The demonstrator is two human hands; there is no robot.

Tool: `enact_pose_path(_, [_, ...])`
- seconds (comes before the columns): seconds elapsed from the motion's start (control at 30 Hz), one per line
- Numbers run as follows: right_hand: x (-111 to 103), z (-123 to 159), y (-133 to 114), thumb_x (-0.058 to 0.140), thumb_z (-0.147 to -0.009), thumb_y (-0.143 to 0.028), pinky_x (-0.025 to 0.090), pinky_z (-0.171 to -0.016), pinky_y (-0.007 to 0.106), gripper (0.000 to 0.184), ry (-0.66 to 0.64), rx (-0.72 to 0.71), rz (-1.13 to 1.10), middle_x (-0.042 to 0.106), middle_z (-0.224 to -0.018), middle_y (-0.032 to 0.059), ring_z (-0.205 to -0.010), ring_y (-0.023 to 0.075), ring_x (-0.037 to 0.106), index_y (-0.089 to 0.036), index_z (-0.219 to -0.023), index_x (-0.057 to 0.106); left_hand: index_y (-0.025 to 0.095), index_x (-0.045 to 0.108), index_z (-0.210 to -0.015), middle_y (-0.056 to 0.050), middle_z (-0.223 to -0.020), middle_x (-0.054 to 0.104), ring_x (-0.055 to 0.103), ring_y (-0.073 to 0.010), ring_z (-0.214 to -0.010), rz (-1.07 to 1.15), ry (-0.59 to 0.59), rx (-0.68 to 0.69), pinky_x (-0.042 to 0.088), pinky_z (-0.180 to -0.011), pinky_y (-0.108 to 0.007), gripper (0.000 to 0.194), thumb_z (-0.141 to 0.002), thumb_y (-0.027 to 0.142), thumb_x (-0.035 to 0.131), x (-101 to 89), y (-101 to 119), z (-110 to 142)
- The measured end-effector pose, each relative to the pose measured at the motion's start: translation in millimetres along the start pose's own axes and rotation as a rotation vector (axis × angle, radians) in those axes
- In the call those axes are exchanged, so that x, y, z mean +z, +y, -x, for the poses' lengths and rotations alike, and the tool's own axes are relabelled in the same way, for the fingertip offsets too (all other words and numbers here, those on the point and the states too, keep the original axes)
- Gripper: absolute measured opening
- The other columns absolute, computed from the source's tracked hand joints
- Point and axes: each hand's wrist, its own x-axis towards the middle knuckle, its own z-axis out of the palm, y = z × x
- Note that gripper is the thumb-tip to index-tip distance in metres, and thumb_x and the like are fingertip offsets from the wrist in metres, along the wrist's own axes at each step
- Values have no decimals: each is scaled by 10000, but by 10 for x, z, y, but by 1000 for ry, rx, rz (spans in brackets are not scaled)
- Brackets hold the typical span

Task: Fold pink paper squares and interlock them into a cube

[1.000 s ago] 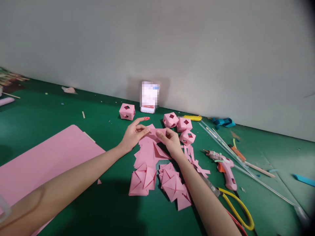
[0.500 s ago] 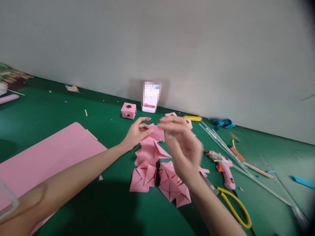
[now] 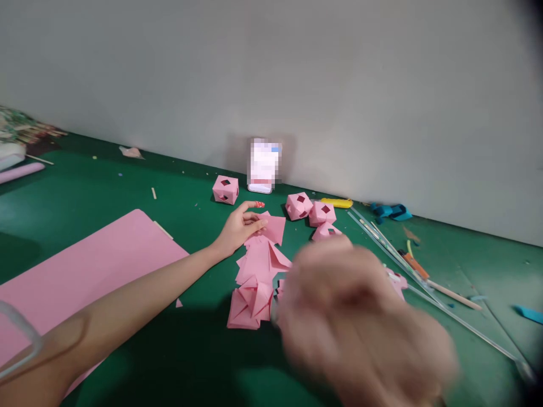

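Observation:
My left hand [image 3: 240, 230] pinches the edge of a small pink paper square [image 3: 275, 229] between thumb and fingers, its index finger raised. Close to the camera, my right hand [image 3: 352, 311] is smeared by motion, so its fingers and anything in them cannot be made out. Under the left hand lie loose pink paper pieces [image 3: 257, 263], one with a raised flap. Nearer me is a stack of folded pink squares [image 3: 250, 305]. My right hand hides most of the second folded stack, the scissors and the glue gun [image 3: 396, 280].
A large pink sheet [image 3: 106, 265] covers the left. Pink paper cubes with diamond holes [image 3: 225, 189] stand before a phone [image 3: 263, 167] leaning on the wall. At the right lie a yellow cutter [image 3: 337, 203], blue ribbon [image 3: 390, 212], clear glue sticks [image 3: 462, 322] and an orange piece [image 3: 416, 265].
My right hand let go of the pink paper square, lifted off and swung down toward the camera, over the folded stack and scissors. My left hand stays at the square.

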Motion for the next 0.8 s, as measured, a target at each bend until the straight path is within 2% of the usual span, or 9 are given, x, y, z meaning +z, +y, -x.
enact_pose_path(0.1, [183, -349, 457, 480, -949, -292, 492, -890, 461, 302, 117, -12, -79, 664, -1119, 14, -1091, 237, 589, -391, -1138, 695, 197, 575, -1125, 14, -712, 672, 694, -167, -690, -48, -15, 34, 574, -661, -279, 474, -719, 322, 785, -11, -9, -5])
enact_pose_path(0.2, [361, -539, 1074, 571, -897, -331, 472, -922, 440, 337, 233, 125, 1, 630, -1230, 81, -1141, 263, 554, -277, -1223, 640, 191, 572, -1165, 7, -705, 694, 692, -169, -659, -83, -33, 36, 581, -666, -299, 522, -720, 358, 788, -24, -9, -9])
enact_pose_path(0.27, [431, -549, 1385, 632, -861, -382, 489, -850, 391, 368, 222, 235, -17, 642, -1180, 100, -1042, 250, 589, -230, -1196, 629, 180, 567, -1184, -4, -717, 703, 699, -175, -666, -70, -42, 27, 579, -666, -300, 559, -717, 387, 793, -30, -3, -9])
enact_pose_path(0.3, [447, -534, 1488, 629, -863, -412, 496, -771, 359, 338, 174, 289, -61, 667, -1068, 91, -922, 227, 609, -213, -1136, 643, 175, 564, -1191, -9, -725, 704, 704, -179, -678, -62, -43, 24, 575, -663, -296, 575, -714, 399, 796, -32, 0, -9])
enact_pose_path(0.37, [453, -497, 1600, 595, -883, -454, 472, -674, 312, 274, 86, 306, -147, 656, -827, 44, -738, 181, 584, -194, -931, 665, 166, 557, -1188, -14, -736, 700, 707, -181, -687, -48, -35, 24, 563, -646, -280, 585, -713, 403, 801, -34, 2, -13])
enact_pose_path(0.43, [442, -477, 1639, 604, -874, -474, 443, -615, 283, 289, 62, 302, -226, 607, -709, 6, -636, 149, 536, -192, -827, 646, 160, 554, -1169, -6, -725, 686, 688, -157, -655, -33, -16, 33, 540, -616, -251, 550, -730, 389, 792, -40, -5, -22])
enact_pose_path(0.53, [433, -486, 1676, 660, -833, -481, 417, -572, 260, 298, 41, 325, -309, 572, -663, -18, -571, 120, 489, -186, -792, 639, 165, 540, -1177, 0, -749, 682, 615, -102, -568, -17, 32, 61, 455, -506, -194, 515, -762, 370, 767, -55, -29, -45])
enact_pose_path(0.63, [435, -497, 1724, 688, -811, -480, 410, -564, 253, 310, 9, 344, -343, 547, -623, -28, -549, 111, 474, -183, -741, 628, 169, 532, -1193, 12, -747, 665, 567, -89, -538, -2, 73, 61, 380, -437, -182, 553, -737, 353, 786, -73, -47, -65])
enact_pose_path(0.8, [414, -490, 1737, 688, -804, -489, 407, -558, 252, 301, -2, 349, -349, 550, -617, -36, -538, 110, 471, -192, -768, 651, 162, 533, -1177, 22, -691, 654, 538, -85, -514, -2, 81, 62, 392, -464, -194, 543, -731, 336, 788, -86, -47, -78])
